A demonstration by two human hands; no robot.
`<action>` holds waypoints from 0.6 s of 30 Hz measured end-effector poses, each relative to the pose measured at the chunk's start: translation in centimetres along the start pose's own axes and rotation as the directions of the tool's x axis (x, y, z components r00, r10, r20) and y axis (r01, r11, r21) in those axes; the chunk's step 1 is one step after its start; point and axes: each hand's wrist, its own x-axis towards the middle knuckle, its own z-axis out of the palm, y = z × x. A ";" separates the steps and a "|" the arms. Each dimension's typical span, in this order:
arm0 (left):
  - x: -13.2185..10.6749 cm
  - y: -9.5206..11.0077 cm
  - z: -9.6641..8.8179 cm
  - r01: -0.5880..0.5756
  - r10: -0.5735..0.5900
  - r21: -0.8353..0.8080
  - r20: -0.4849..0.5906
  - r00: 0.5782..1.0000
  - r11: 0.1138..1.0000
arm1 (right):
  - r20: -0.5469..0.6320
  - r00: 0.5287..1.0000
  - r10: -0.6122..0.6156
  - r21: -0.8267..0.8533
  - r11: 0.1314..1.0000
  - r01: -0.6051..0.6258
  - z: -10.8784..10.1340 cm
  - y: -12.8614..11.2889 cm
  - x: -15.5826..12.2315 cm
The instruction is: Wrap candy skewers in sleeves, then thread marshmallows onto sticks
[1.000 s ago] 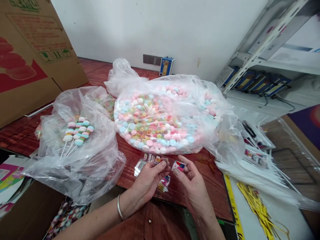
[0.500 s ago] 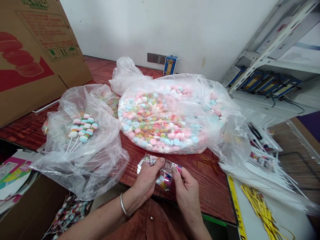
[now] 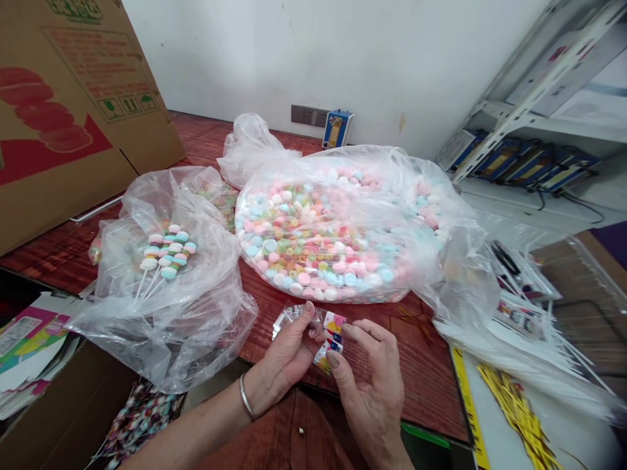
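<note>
Near the front edge of the table, my left hand (image 3: 289,356) pinches a small clear plastic bag (image 3: 334,333) with a colourful printed end, between thumb and fingers. My right hand (image 3: 375,378) is at the bag's right side, thumb and fingers spread apart. Its thumb tip lies at the lower printed part, and I cannot tell whether it presses on it. Just beyond the hands lies a large clear bag of pastel candies (image 3: 323,241). To the left, several candy skewers on white sticks (image 3: 169,251) rest on a crumpled plastic bag (image 3: 206,326).
A large cardboard box (image 3: 88,98) stands at the back left. Gold twist ties (image 3: 514,411) and white sticks (image 3: 539,339) lie at the right. An open box of wrapped candy sticks (image 3: 142,418) is below left. A blue device (image 3: 337,129) stands by the wall.
My right hand has loosened its pinch on the small bag, its fingers now spread. The bag's colourful printed end has turned more upright and into fuller view.
</note>
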 end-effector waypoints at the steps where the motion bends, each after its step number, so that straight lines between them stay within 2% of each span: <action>1: -0.1 0.0 0.0 -0.004 0.004 0.014 0.020 1.000 1.000 | 0.014 1.000 0.011 0.008 1.000 -0.012 0.1 0.0 0.1; 3: -0.1 0.1 -0.1 -0.012 0.010 0.017 0.077 0.997 1.000 | 0.050 0.994 0.095 0.053 0.994 -0.098 0.4 0.0 0.1; 5: -0.1 0.1 -0.1 -0.015 0.016 -0.010 0.128 0.992 1.000 | 0.102 0.969 0.225 0.121 0.964 -0.237 0.5 0.0 -0.1; 8: 0.0 0.1 -0.3 -0.007 0.013 -0.062 0.106 0.994 0.998 | 0.134 0.914 0.383 0.228 0.886 -0.405 0.6 0.1 -0.4; 11: 0.2 0.0 -0.3 -0.003 0.006 -0.059 0.039 0.999 0.998 | 0.144 0.891 0.431 0.273 0.848 -0.455 0.7 0.2 -0.5; 15: 0.1 0.0 -0.3 0.007 -0.005 -0.051 0.056 0.998 0.999 | 0.159 0.854 0.496 0.302 0.799 -0.520 0.8 -0.2 0.0; 18: 0.2 0.0 -0.3 -0.003 0.005 -0.064 0.024 1.000 0.998 | 0.240 0.809 0.537 0.352 0.728 -0.588 0.9 -0.4 0.5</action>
